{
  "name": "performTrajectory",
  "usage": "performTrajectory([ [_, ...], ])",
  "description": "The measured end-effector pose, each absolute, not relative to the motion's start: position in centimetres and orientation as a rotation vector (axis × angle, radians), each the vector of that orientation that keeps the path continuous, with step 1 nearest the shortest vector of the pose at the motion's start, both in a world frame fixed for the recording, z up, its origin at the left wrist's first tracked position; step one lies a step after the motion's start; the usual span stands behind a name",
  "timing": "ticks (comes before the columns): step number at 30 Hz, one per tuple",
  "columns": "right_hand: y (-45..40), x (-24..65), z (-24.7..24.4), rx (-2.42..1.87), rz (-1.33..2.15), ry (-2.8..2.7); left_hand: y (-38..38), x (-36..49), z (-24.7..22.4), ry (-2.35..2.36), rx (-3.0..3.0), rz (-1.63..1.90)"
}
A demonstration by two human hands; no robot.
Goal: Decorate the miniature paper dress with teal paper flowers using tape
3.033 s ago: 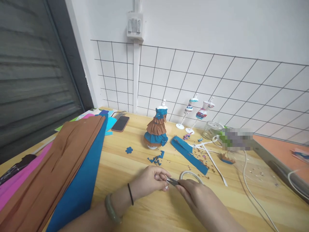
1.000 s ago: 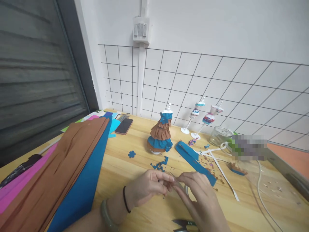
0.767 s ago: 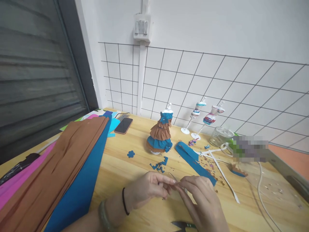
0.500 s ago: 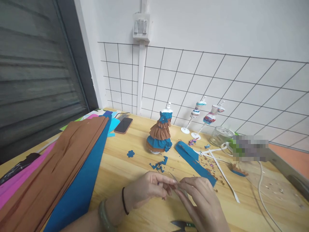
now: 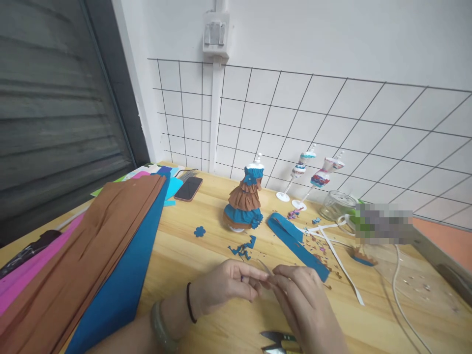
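Note:
My left hand (image 5: 236,282) and my right hand (image 5: 304,297) meet fingertip to fingertip over the wooden table (image 5: 206,327). Both pinch a thin, pale, curved strip (image 5: 264,267), mostly hidden by the fingers. Beyond them stands a small dress form in a ruffled blue and brown dress (image 5: 244,199). A blue paper flower (image 5: 199,231) lies to its left, and blue scraps (image 5: 244,247) lie just past my left hand. Partly under my right hand are snips (image 5: 278,340). A folded blue strip (image 5: 295,243) lies beyond my right hand.
Brown sheets (image 5: 99,231) and blue sheets cover the left side, with a phone (image 5: 188,189) behind. Two small mannequins (image 5: 326,173), a clear jar (image 5: 337,205), white strips (image 5: 341,263), scraps and a white cable (image 5: 400,300) occupy the right. A wire grid stands along the wall.
The view has shifted slightly, and more of the snips shows at the bottom. Both hands remain together in nearly the same pose, with small finger movements.

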State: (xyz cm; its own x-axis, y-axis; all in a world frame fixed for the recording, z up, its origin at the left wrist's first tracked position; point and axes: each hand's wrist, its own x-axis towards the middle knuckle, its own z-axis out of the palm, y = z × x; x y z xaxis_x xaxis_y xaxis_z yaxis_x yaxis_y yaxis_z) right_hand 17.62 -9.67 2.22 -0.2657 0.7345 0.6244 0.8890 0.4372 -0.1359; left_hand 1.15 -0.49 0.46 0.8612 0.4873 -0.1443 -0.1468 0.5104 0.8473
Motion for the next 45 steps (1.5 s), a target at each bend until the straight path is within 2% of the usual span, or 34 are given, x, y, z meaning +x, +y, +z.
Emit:
performTrajectory([
  [10, -9.6, 17.7, 0.7, -1.522, -0.065, -1.855, -0.4, 0.9, 0.9, 0.342, 1.176, 0.382],
  [15, -9.6, 17.8, 0.9, -1.448, 0.024, -1.926, -0.3, 0.7, 0.7, 0.305, 1.27, 0.395],
  [37, -9.8, 18.2, 1.8, -1.161, -0.261, -2.104, -0.2, 0.7, 1.0, 0.279, 0.815, 0.331],
  [45, -9.9, 17.9, 2.3, -1.134, -0.269, -2.06, -0.1, 0.7, 1.1, 0.303, 0.922, 0.39],
])
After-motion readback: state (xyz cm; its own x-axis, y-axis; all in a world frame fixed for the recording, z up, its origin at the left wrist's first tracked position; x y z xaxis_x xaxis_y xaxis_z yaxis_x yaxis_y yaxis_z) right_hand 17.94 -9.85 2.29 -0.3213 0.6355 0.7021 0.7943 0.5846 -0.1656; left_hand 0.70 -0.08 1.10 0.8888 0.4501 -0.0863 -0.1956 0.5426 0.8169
